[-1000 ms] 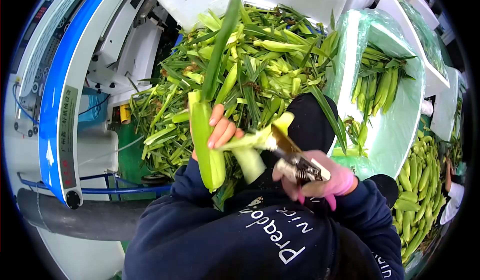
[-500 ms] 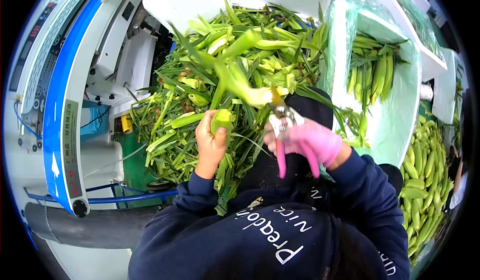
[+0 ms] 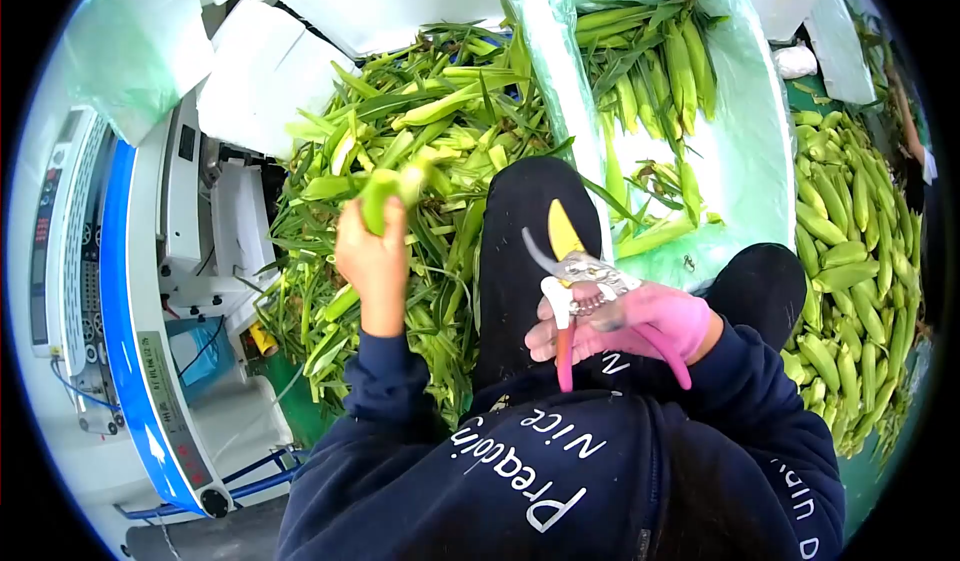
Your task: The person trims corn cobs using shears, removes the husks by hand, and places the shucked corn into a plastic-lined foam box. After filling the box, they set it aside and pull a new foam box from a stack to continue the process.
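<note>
My left hand point(image 3: 374, 251) is closed around a green corn ear point(image 3: 380, 199), raised over the heap of husks and leaves point(image 3: 440, 131). The ear's upper end is blurred. In its pink glove, my right hand point(image 3: 640, 323) holds pruning shears point(image 3: 578, 269) above my lap. The shears' blades are spread and point up and away from me, with nothing between them. Both pink handles show below the gloved fingers.
A white foam box with green plastic lining point(image 3: 745, 81) holds corn ears at the right. Beyond it lies a large pile of green ears point(image 3: 850, 281). At the left stands a blue and white machine point(image 3: 118, 251). White foam boxes point(image 3: 265, 76) are behind the heap.
The view has turned to the right. My left hand has moved away from the shears with the ear. The shears have come off the stalk, and their blades now stand apart.
</note>
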Demonstrator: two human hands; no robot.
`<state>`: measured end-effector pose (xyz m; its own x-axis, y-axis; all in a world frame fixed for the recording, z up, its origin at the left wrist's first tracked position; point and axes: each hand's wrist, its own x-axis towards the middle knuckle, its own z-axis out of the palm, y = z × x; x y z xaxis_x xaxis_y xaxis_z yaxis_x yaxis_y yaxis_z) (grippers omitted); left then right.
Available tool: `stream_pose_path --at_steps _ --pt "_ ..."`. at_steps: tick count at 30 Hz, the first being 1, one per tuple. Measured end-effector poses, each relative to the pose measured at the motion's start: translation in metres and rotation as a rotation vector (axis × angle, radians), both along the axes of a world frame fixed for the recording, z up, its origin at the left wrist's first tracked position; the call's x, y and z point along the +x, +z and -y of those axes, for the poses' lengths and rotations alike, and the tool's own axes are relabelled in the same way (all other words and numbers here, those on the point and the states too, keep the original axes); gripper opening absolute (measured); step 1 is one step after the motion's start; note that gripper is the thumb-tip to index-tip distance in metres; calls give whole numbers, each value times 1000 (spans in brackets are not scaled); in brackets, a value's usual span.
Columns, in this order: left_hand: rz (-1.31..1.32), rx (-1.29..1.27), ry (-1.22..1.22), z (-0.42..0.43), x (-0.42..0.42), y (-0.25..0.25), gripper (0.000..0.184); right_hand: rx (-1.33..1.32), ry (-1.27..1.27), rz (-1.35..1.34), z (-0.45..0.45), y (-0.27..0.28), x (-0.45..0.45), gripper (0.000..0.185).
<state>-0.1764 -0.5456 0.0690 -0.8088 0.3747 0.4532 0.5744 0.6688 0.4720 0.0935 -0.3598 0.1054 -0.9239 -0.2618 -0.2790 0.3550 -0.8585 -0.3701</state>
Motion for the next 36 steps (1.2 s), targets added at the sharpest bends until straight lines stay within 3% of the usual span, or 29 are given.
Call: stream_pose_path --at_steps 1,3,5,6,7,9,11,16,19,20,21,23,25,27,29,31,34,36 --pt "-41 8 78 1 -7 1 42 -8 -71 -59 3 -5 4 43" --pt "-159 46 -48 -2 -10 6 44 -12 -232 -190 3 -10 6 46" --pt "-387 96 -229 -20 9 14 49 245 -405 -57 8 1 2 34" --pt "-376 59 -391 -25 21 19 59 289 -448 -78 7 -2 1 32" --pt "-174 178 -490 -41 49 26 71 335 -497 -95 6 -5 1 30" --pt "-120 230 -758 -63 78 29 74 397 -573 -69 3 12 9 29" --pt "-73 266 -895 -86 103 29 74 424 -633 -34 -4 28 23 23" --pt "-211 226 -1215 -137 131 33 67 566 -716 135 -12 38 72 34" --pt "-92 270 -1307 -155 156 33 69 665 -833 150 -11 39 92 34" --pt "67 270 -1349 -155 160 27 83 669 -877 138 -10 39 97 34" --pt "600 321 -1217 -145 178 15 100 675 -921 126 -8 39 102 35" --pt "1070 593 -1163 -158 215 23 109 566 -986 77 -8 45 108 35" --pt "1297 664 -1185 -166 225 20 113 449 -1031 6 -11 48 113 35" --pt "1380 652 -1198 -175 227 12 113 383 -1038 -40 -17 41 121 43" --pt "1459 605 -1146 -182 229 4 106 296 -1095 -46 -21 39 125 40" --pt "1734 694 -1037 -193 236 -1 100 133 -1197 -71 -27 31 126 37" --pt "1491 470 -1122 -211 248 6 95 133 -1308 -87 -38 15 144 39" --pt "1452 400 -1295 -233 248 3 79 152 -1435 -28 -47 11 171 38"
